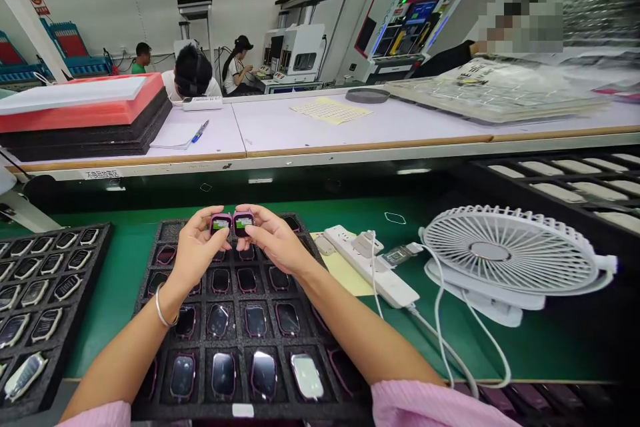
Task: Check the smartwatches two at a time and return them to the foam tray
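My left hand (196, 247) pinches a small pink watch body (221, 222) with a lit screen. My right hand (273, 240) pinches a second pink watch body (243, 221), also lit. Both are held side by side, touching, above the far end of a black foam tray (160, 232). The tray's pockets hold several dark-screened pink watch bodies (256, 320). A silver bangle (161, 310) circles my left wrist.
Another black tray (103, 235) with several light-rimmed watch bodies lies at the left. A white power strip (373, 267), yellow paper (345, 273) and a white desk fan (507, 257) lie on the green mat to the right. Other people sit beyond the white bench.
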`<move>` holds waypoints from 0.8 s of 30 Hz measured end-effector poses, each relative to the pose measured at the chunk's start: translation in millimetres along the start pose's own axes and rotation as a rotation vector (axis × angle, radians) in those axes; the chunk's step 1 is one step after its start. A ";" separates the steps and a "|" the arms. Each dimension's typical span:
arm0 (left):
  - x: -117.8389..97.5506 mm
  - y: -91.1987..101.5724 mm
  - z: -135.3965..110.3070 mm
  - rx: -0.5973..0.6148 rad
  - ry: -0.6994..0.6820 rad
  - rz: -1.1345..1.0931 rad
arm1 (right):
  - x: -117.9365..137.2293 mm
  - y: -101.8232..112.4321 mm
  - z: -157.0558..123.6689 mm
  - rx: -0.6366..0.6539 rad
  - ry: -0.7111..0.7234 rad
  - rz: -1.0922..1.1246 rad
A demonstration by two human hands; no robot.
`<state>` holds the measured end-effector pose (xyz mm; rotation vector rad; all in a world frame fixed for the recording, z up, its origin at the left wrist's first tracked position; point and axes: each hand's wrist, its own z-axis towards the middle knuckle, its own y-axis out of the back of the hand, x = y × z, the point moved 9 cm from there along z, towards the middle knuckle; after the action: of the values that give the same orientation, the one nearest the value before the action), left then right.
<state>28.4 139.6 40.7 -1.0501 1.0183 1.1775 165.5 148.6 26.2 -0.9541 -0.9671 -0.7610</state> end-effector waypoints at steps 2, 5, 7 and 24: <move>4.6 -0.2 -1.0 0.013 0.013 0.004 | -3.3 1.7 -1.9 -0.003 -0.002 -0.001; 10.0 -0.4 -1.6 0.033 0.021 0.017 | -8.0 4.7 -3.2 -0.018 -0.007 -0.011; 13.1 -0.5 -1.4 0.039 0.029 0.029 | -11.3 7.1 -3.2 -0.034 -0.015 -0.028; 32.1 -1.3 -1.2 0.065 0.105 0.013 | -22.8 16.2 -2.8 -0.044 -0.019 -0.016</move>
<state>33.0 144.8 9.3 -1.0638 1.1392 1.1017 171.7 155.0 -0.5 -0.9947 -0.9790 -0.7912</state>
